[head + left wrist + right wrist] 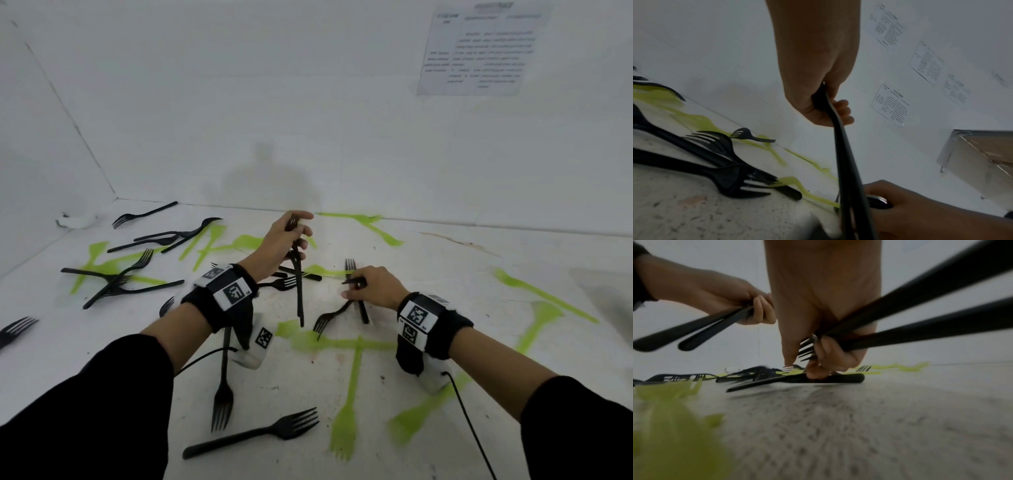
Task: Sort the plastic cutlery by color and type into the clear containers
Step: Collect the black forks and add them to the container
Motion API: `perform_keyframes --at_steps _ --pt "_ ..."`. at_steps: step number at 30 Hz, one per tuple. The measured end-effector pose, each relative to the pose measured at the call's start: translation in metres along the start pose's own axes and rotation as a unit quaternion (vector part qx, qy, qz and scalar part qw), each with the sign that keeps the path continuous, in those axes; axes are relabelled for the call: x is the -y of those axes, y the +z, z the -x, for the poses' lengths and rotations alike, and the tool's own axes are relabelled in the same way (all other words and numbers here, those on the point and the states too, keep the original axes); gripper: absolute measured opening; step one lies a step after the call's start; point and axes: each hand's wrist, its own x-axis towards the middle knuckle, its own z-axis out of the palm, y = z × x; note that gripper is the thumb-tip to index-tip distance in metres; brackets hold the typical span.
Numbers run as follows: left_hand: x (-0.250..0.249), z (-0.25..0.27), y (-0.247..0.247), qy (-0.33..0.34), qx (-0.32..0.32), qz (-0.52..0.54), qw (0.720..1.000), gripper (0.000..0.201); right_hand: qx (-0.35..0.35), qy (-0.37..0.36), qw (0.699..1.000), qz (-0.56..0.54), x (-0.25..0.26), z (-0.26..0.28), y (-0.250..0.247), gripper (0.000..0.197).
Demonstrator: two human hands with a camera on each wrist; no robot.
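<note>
My left hand [301, 236] is raised over the white table [445, 260] and grips a bundle of black forks [298, 284], their handles hanging down. The left wrist view shows the same fist [824, 104] closed round those handles [844, 162]. Low at the middle, my right hand [356, 287] grips two black forks [920, 332], with the tines by its fingers. Its fingertips [813, 373] touch another black fork [797, 380] lying flat. Many more black forks [130, 284] and green forks [349, 404] lie scattered about.
White walls close the table at the back and left. A printed sheet [479, 51] hangs on the back wall. A box-like container [972, 154] stands off to the right. A small white crumpled object [75, 221] sits in the far left corner. Cables trail from both wrist cameras.
</note>
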Motion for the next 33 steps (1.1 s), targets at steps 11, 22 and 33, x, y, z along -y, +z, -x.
perform_keyframes --at_steps 11,22,33 --pt "-0.004 -0.001 0.027 0.022 0.318 -0.401 0.859 0.018 -0.032 0.095 0.995 -0.018 -0.026 0.018 -0.017 0.024" --pt "0.032 0.027 0.038 0.029 0.331 -0.569 0.752 0.023 -0.082 0.060 0.963 -0.248 -0.019 0.074 -0.074 0.019" --pt "-0.030 0.051 0.062 0.094 0.149 -0.284 0.942 0.015 -0.102 -0.076 0.953 -0.275 -0.004 0.108 -0.047 0.020"
